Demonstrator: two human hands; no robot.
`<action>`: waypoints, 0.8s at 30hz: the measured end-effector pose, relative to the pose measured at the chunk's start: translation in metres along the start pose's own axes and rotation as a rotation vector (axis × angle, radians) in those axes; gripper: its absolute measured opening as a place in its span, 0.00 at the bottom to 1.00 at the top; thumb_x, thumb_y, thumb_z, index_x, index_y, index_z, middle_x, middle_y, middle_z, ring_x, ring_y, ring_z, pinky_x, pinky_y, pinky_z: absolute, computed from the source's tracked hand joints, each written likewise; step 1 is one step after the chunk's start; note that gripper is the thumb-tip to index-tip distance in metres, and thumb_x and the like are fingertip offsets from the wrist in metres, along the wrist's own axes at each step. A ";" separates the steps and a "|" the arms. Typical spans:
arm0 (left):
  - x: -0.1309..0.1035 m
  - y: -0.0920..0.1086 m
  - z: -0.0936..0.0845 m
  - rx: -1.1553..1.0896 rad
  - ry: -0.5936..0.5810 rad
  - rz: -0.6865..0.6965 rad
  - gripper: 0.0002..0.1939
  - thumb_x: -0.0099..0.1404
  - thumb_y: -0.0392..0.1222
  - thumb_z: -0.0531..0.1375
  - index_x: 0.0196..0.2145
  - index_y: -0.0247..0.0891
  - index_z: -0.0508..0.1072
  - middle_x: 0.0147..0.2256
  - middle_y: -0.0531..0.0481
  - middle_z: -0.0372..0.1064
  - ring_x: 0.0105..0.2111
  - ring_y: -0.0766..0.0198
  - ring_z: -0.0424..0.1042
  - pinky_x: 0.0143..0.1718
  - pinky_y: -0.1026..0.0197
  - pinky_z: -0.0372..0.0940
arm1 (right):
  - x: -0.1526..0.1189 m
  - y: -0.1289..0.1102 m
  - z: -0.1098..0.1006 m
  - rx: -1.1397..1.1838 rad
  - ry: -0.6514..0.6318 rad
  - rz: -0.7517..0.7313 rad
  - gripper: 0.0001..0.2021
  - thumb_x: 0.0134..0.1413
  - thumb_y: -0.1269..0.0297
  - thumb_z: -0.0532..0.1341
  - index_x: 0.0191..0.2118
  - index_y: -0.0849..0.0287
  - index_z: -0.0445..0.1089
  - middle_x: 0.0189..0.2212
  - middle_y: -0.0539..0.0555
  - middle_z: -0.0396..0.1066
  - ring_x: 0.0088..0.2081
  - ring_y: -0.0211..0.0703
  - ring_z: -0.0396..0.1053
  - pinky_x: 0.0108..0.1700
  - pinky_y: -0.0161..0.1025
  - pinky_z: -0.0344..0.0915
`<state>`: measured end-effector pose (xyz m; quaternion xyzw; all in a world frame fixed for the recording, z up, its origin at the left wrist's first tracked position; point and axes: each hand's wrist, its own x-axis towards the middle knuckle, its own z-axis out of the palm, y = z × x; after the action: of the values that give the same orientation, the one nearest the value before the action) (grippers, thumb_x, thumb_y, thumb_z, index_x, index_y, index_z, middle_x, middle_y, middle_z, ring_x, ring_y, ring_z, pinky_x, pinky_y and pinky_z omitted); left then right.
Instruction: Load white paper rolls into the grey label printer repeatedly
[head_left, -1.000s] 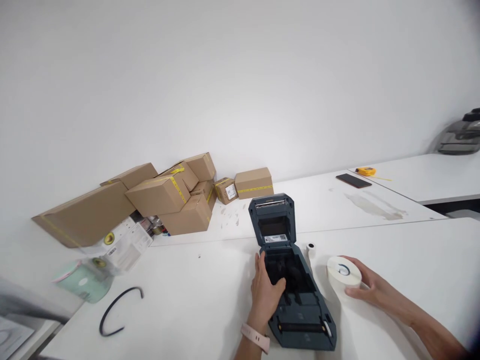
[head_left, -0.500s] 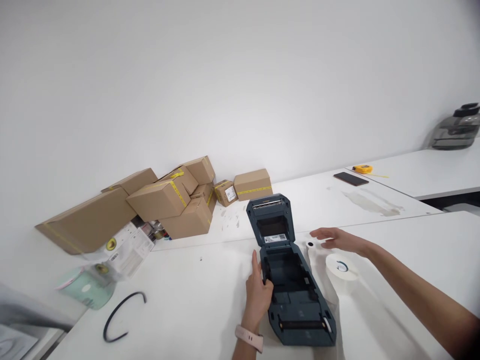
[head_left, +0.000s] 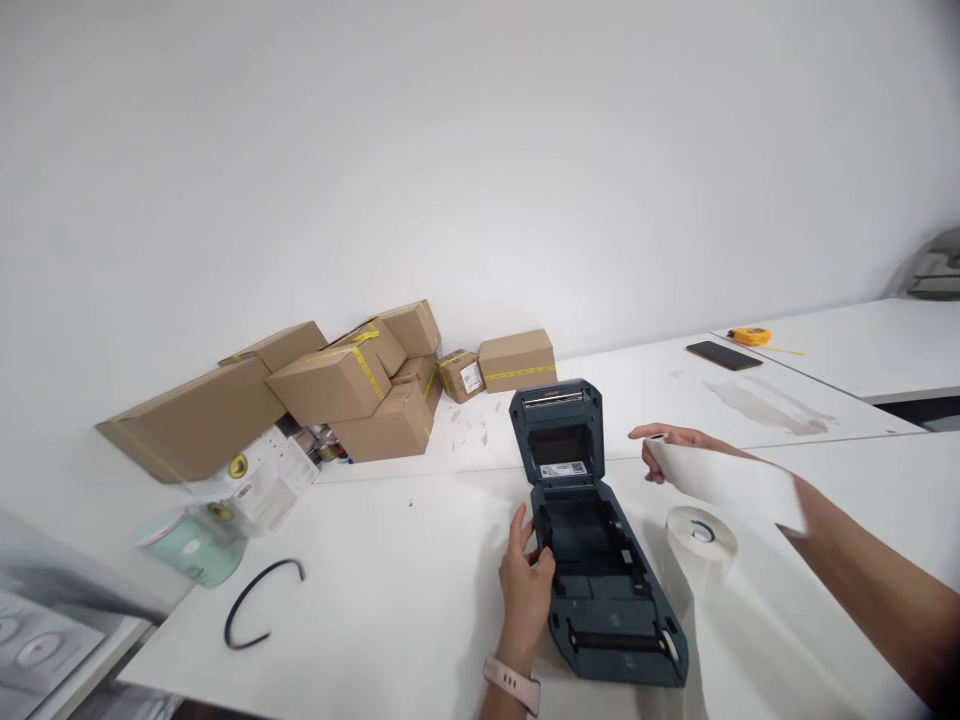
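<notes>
A dark label printer (head_left: pixel 607 590) lies on the white table with its lid (head_left: pixel 559 430) raised. My left hand (head_left: pixel 527 585), with a pink band at the wrist, grips the printer's left edge, thumb over the rim. To the right of the lid, my right hand (head_left: pixel 664 455) holds a small white paper roll, whose loose strip (head_left: pixel 727 485) trails back over the forearm; the index finger points out and the other fingers are curled. Below that hand stands a wider roll of white labels (head_left: pixel 701 535), its band running toward the table's front.
Cardboard boxes (head_left: pixel 330 385) are piled against the wall at back left. A black curved strip (head_left: pixel 244 600), a mint container (head_left: pixel 196 548) and printed packaging (head_left: pixel 274 480) lie left. A phone (head_left: pixel 724 355) and yellow tape measure (head_left: pixel 750 336) are at back right.
My right hand has taken hold of the small roll and lifted it off the table, its paper strip now in the air. My left hand stays on the printer. The view has shifted slightly.
</notes>
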<state>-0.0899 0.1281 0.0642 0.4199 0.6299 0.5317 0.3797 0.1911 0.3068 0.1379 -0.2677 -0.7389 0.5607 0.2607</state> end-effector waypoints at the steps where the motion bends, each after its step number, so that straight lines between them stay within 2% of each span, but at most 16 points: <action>1: -0.001 -0.001 0.001 -0.012 0.011 0.001 0.38 0.61 0.42 0.62 0.67 0.43 0.56 0.62 0.39 0.64 0.57 0.53 0.69 0.56 0.56 0.63 | -0.003 -0.013 0.007 0.043 -0.044 -0.004 0.35 0.60 0.36 0.48 0.62 0.58 0.61 0.33 0.56 0.70 0.35 0.47 0.71 0.41 0.45 0.68; 3: -0.002 -0.002 0.002 -0.034 0.022 -0.006 0.38 0.60 0.43 0.62 0.66 0.42 0.58 0.62 0.39 0.64 0.57 0.53 0.70 0.55 0.56 0.64 | -0.003 -0.038 0.030 0.005 -0.196 0.013 0.35 0.60 0.38 0.52 0.63 0.58 0.60 0.32 0.55 0.70 0.33 0.46 0.70 0.38 0.43 0.68; 6: -0.003 -0.001 0.003 -0.050 0.022 -0.023 0.37 0.60 0.43 0.63 0.66 0.43 0.59 0.62 0.39 0.64 0.53 0.54 0.73 0.54 0.56 0.66 | 0.007 -0.058 0.077 -0.264 -0.376 -0.025 0.32 0.56 0.44 0.61 0.61 0.56 0.65 0.40 0.57 0.73 0.38 0.48 0.71 0.41 0.43 0.67; 9: -0.003 0.000 0.003 -0.042 0.027 -0.021 0.36 0.59 0.41 0.62 0.65 0.43 0.60 0.61 0.40 0.65 0.54 0.53 0.72 0.55 0.56 0.66 | 0.019 -0.055 0.116 -0.505 -0.460 -0.044 0.28 0.59 0.50 0.59 0.61 0.58 0.66 0.51 0.61 0.73 0.47 0.56 0.71 0.48 0.47 0.67; 11: -0.002 -0.001 0.002 -0.032 0.028 -0.011 0.35 0.60 0.40 0.62 0.64 0.42 0.62 0.61 0.41 0.66 0.57 0.53 0.70 0.56 0.56 0.65 | 0.023 -0.048 0.129 -0.566 -0.483 -0.023 0.27 0.62 0.53 0.55 0.63 0.59 0.65 0.56 0.64 0.70 0.53 0.60 0.69 0.53 0.51 0.65; 15: 0.000 -0.005 0.002 0.009 0.028 0.045 0.31 0.60 0.39 0.60 0.62 0.40 0.65 0.62 0.43 0.65 0.61 0.53 0.65 0.56 0.58 0.65 | 0.022 -0.035 0.137 -0.596 -0.532 0.026 0.28 0.65 0.56 0.50 0.67 0.61 0.58 0.64 0.65 0.61 0.64 0.62 0.59 0.62 0.55 0.57; 17: 0.001 -0.007 0.002 0.017 0.025 0.061 0.30 0.61 0.39 0.59 0.61 0.40 0.65 0.63 0.44 0.64 0.61 0.54 0.64 0.56 0.58 0.65 | 0.021 -0.032 0.137 -0.608 -0.534 0.034 0.29 0.64 0.58 0.50 0.68 0.62 0.55 0.64 0.66 0.60 0.64 0.62 0.59 0.62 0.56 0.56; 19: 0.001 -0.008 0.002 0.016 0.018 0.062 0.30 0.61 0.40 0.59 0.61 0.41 0.65 0.63 0.45 0.64 0.60 0.55 0.67 0.56 0.58 0.65 | 0.020 -0.029 0.137 -0.593 -0.490 0.020 0.28 0.62 0.61 0.53 0.67 0.61 0.55 0.59 0.66 0.66 0.59 0.61 0.65 0.57 0.54 0.62; 21: 0.002 -0.009 0.001 0.016 0.017 0.061 0.30 0.60 0.39 0.59 0.61 0.41 0.65 0.61 0.46 0.65 0.59 0.55 0.68 0.55 0.59 0.65 | 0.021 -0.025 0.137 -0.591 -0.435 -0.008 0.26 0.58 0.63 0.57 0.62 0.59 0.59 0.50 0.62 0.73 0.50 0.56 0.72 0.48 0.47 0.67; 24: 0.004 -0.010 0.000 0.022 0.010 0.092 0.29 0.59 0.39 0.59 0.59 0.41 0.66 0.59 0.45 0.68 0.59 0.54 0.68 0.55 0.58 0.66 | 0.026 -0.018 0.138 -0.649 -0.393 -0.039 0.17 0.53 0.66 0.59 0.50 0.59 0.68 0.39 0.56 0.76 0.39 0.49 0.73 0.37 0.39 0.66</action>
<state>-0.0922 0.1311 0.0536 0.4500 0.6175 0.5438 0.3472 0.0759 0.2252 0.1246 -0.2094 -0.9189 0.3333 0.0262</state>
